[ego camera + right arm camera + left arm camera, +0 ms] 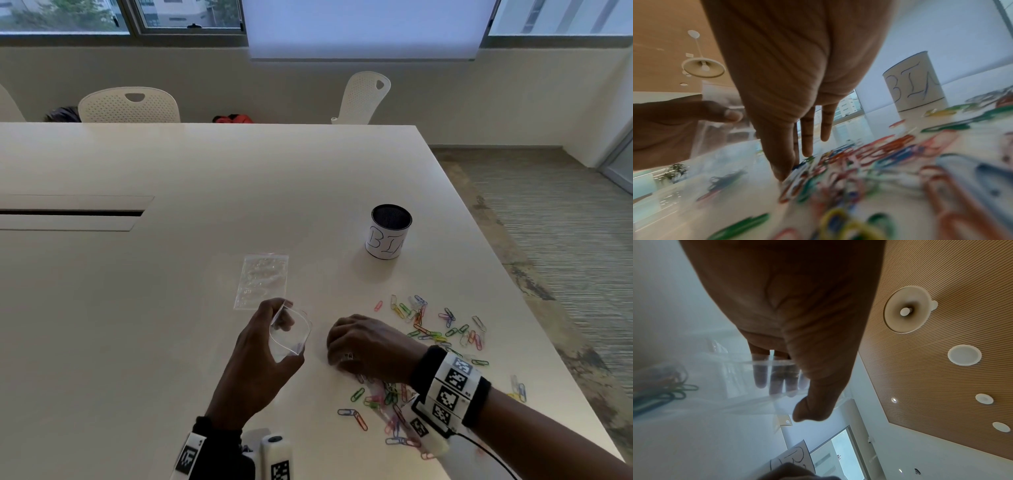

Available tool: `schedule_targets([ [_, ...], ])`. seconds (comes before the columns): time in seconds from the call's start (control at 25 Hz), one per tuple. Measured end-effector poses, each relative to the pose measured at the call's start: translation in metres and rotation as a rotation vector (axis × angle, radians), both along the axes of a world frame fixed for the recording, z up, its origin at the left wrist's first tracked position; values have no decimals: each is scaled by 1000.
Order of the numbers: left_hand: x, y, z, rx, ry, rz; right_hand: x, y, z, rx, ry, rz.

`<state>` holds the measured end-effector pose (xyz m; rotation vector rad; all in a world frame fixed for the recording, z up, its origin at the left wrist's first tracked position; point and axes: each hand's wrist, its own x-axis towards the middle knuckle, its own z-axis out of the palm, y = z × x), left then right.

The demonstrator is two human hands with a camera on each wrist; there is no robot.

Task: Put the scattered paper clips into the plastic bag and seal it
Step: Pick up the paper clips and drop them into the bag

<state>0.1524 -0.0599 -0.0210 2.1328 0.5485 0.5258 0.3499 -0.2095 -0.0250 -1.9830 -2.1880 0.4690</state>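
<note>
My left hand (284,320) holds a small clear plastic bag (291,337) just above the white table, its mouth spread open toward the right. In the left wrist view the thumb lies outside the bag (725,399), the fingers (774,382) show through it, and a few clips (666,386) lie inside. Coloured paper clips (431,325) are scattered at the right, with more (380,397) under my right wrist. My right hand (337,358) is palm down beside the bag; its straight fingers (806,142) touch the clips (859,162) on the table.
A second clear bag (262,281) lies flat beyond my left hand. A black cup with a white handwritten label (390,233) stands behind the clips. The table's right edge (534,308) runs close to the clips. White chairs (128,104) stand at the far side.
</note>
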Motion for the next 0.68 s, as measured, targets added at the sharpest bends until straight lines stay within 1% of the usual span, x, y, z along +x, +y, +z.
schedule_targets([
  [0.08, -1, 1, 0, -10, -4, 0, 13, -6, 4, 14, -43, -75],
  [0.16, -2, 2, -1, -17, -5, -2, 23, -12, 9, -9, -24, -184],
  [0.24, -1, 2, -2, -24, -2, -7, 28, -17, 13, -86, 4, -279],
  [0.36, 2, 1, -2, -26, 0, -19, 26, -20, 12, -229, -52, -305],
  [0.44, 5, -1, -1, -24, 1, -35, 22, -22, 8, -212, -74, -304],
  [0.68, 10, -4, -1, -2, 19, -56, 10, -25, 3, -97, -1, -344],
])
